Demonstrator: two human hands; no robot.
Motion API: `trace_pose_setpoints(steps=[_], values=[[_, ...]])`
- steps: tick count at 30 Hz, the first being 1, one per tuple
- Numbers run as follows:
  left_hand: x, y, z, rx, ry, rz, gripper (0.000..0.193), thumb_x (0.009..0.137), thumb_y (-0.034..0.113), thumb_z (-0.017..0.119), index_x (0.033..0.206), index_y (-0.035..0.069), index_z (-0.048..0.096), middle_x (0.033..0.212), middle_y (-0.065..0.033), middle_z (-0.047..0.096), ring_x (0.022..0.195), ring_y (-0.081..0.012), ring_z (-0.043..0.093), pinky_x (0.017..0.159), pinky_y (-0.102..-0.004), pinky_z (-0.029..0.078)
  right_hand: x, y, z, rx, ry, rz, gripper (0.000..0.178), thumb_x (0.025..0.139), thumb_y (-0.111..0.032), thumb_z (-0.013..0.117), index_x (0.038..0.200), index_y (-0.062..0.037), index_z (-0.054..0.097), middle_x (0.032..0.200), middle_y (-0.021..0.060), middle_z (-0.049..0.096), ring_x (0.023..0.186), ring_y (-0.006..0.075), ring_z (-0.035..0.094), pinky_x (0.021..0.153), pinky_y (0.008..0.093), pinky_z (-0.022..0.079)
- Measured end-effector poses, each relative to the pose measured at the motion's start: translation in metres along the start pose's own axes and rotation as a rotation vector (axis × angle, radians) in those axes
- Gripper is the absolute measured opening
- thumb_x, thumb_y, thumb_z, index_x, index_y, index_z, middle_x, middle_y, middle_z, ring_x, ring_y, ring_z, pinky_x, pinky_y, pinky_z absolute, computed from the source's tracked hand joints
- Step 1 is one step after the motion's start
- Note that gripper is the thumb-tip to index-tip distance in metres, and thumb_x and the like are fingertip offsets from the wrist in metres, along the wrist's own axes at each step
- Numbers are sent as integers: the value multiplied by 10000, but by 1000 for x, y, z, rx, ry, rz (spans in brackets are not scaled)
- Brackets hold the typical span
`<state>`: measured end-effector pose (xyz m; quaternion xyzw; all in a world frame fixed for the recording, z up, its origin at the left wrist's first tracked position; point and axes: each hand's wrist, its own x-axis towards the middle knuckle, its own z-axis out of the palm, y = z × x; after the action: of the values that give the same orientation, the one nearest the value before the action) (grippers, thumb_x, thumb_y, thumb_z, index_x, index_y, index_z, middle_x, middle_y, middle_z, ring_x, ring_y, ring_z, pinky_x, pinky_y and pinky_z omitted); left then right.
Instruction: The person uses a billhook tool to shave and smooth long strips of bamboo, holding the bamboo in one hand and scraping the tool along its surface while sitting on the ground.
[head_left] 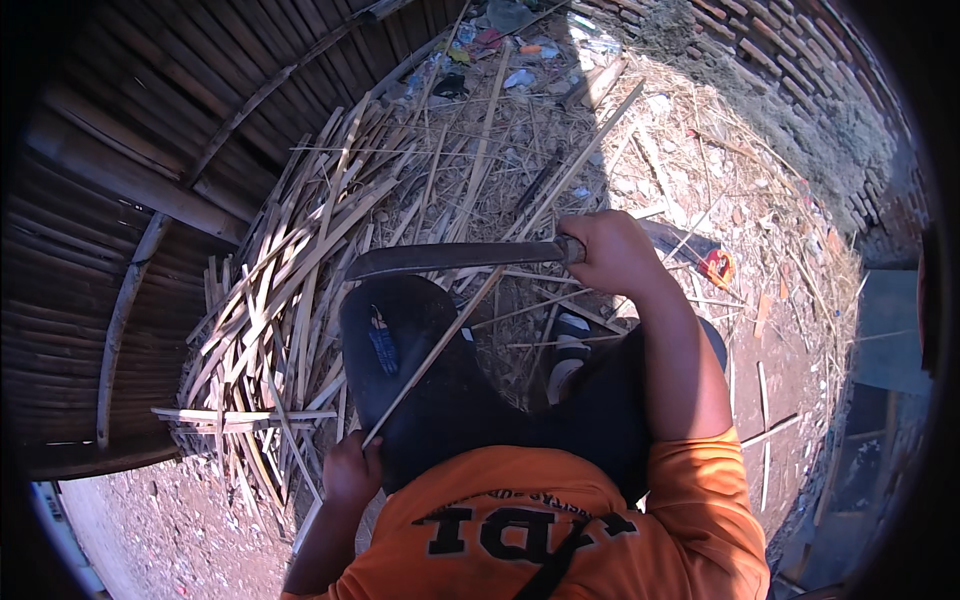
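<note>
My right hand (612, 250) is closed around the handle of a machete (450, 257). Its long dark blade points left, roughly level, above my left knee. Low beside my left thigh, my left hand (352, 470) grips the near end of a thin bamboo strip (430, 357). From there the strip slants up and to the right across my leg and passes beneath the blade. Its far part seems to run on toward the upper right over the littered ground. Whether blade and strip touch, I cannot tell.
A large heap of split strips (290, 290) lies to the left, against a slatted bamboo wall (90, 260). Shavings and scraps (720, 150) cover the ground ahead. A brick wall (790, 60) borders the far right. Plastic litter (520, 78) lies at the far end.
</note>
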<state>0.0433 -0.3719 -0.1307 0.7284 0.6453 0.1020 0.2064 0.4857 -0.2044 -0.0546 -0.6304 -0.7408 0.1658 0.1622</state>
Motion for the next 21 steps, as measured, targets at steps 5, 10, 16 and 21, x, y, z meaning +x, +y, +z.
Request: trace_pose_setpoints(steps=[5, 10, 16, 21], values=[[5, -3, 3, -58, -25, -40, 270, 970, 252, 623, 884, -3, 653, 697, -264, 647, 710, -490, 665, 643, -559, 510, 21, 78, -1, 256, 107, 417, 395, 850, -286, 770, 1134, -23, 686, 884, 178, 738, 850, 314, 728, 772, 426, 555], [2, 3, -9, -120, -59, -52, 284, 975, 263, 619, 881, -3, 652, 703, -261, 651, 711, -493, 663, 642, -557, 508, 6, 11, 15, 38, 45, 92, 409, 802, -217, 753, 1170, -53, 684, 891, 207, 733, 893, 390, 714, 804, 467, 562], [1, 3, -8, -33, -41, -31, 285, 986, 257, 611, 884, -6, 654, 700, -265, 646, 711, -493, 663, 636, -553, 504, 11, -6, 17, -19, -154, 5, 358, 772, -197, 742, 1097, -53, 701, 875, 225, 714, 896, 431, 693, 820, 496, 554], [4, 9, -18, -133, -110, -84, 312, 1002, 267, 604, 878, -16, 646, 687, -272, 632, 713, -492, 662, 621, -533, 497, 23, 49, 17, 187, 71, 254, 335, 795, -233, 750, 1055, -28, 702, 894, 241, 707, 902, 442, 689, 830, 495, 550]])
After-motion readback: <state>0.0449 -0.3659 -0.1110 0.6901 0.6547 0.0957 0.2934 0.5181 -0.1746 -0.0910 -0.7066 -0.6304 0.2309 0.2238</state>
